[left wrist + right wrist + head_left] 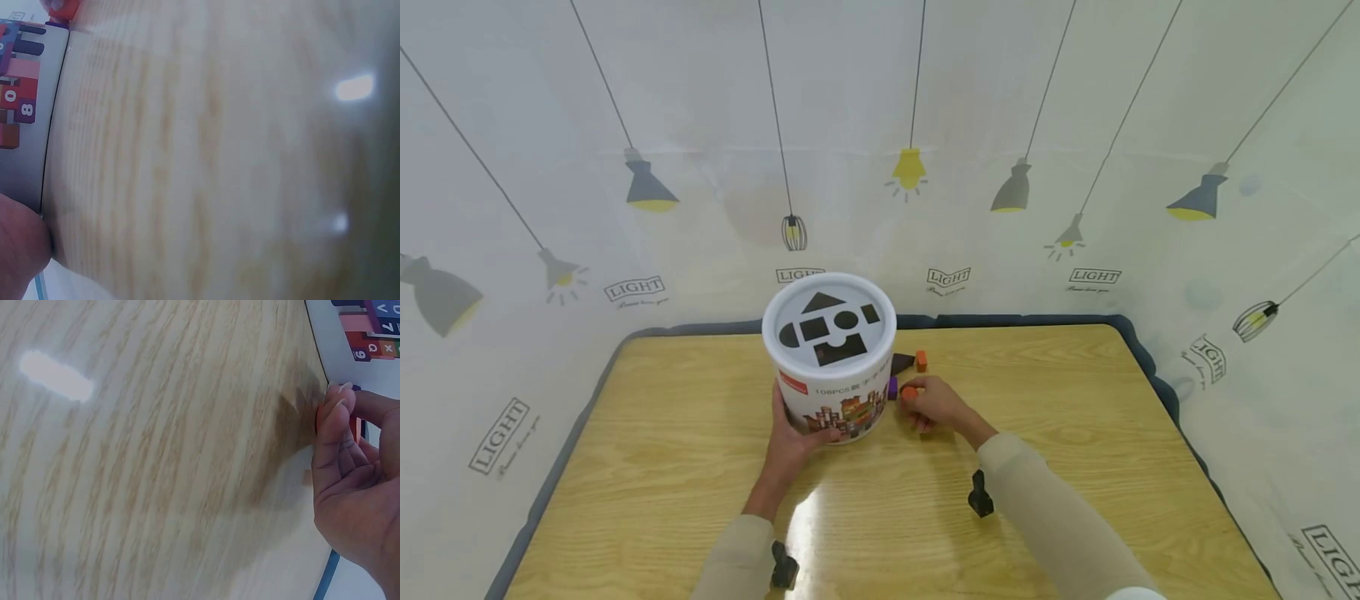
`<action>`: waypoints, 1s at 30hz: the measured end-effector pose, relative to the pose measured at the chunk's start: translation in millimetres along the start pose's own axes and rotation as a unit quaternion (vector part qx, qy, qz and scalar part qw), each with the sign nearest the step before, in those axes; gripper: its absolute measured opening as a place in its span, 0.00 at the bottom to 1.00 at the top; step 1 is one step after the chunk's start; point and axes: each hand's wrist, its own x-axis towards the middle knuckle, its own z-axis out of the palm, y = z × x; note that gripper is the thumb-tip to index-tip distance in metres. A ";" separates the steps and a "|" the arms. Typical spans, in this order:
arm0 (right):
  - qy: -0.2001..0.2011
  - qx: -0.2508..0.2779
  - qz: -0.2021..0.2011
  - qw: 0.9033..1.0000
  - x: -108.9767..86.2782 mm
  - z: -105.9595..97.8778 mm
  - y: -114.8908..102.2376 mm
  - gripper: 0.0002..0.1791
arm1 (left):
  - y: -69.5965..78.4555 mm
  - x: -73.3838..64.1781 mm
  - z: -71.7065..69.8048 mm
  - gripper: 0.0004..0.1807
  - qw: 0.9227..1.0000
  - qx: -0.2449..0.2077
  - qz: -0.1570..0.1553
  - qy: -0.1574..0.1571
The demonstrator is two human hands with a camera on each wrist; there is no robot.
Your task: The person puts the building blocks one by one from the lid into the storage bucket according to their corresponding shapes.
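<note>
A white block bucket (pixel 832 385) stands upright on the table, its lid (pixel 831 302) pierced with dark shaped holes. My left hand (pixel 792 446) holds the bucket at its lower left side, the thumb across the printed front; its other fingers are mostly hidden. Just right of the bucket, my right hand (pixel 942 403) pinches a round orange-red block (pixel 909 392). In the right wrist view the fingertips cover most of that block (pixel 358 428). Close by are a purple block (pixel 892 387), a dark pointed block (pixel 902 364) and a small orange block (pixel 921 361).
The wooden table (pixel 662 442) has a dark edge along its back and sides. Behind it hangs a pale wall covering (pixel 850 100) printed with lamps. Dark devices (pixel 980 495) are worn near both wrists.
</note>
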 end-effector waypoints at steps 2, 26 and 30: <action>0.003 -0.004 0.004 1.000 0.8 -1.0 -1.5 0.18 | -0.1 -0.2 0.0 0.70 1.000 0.000 0.000 0.001; 0.056 -0.051 -0.069 0.995 -14.8 -47.7 -79.9 0.22 | -3.8 0.6 -1.6 0.69 1.000 -0.001 0.015 -0.010; 0.058 -0.058 -0.086 0.993 -20.7 -53.0 -94.8 0.25 | -3.6 1.8 -1.8 0.69 1.000 -0.008 0.018 -0.011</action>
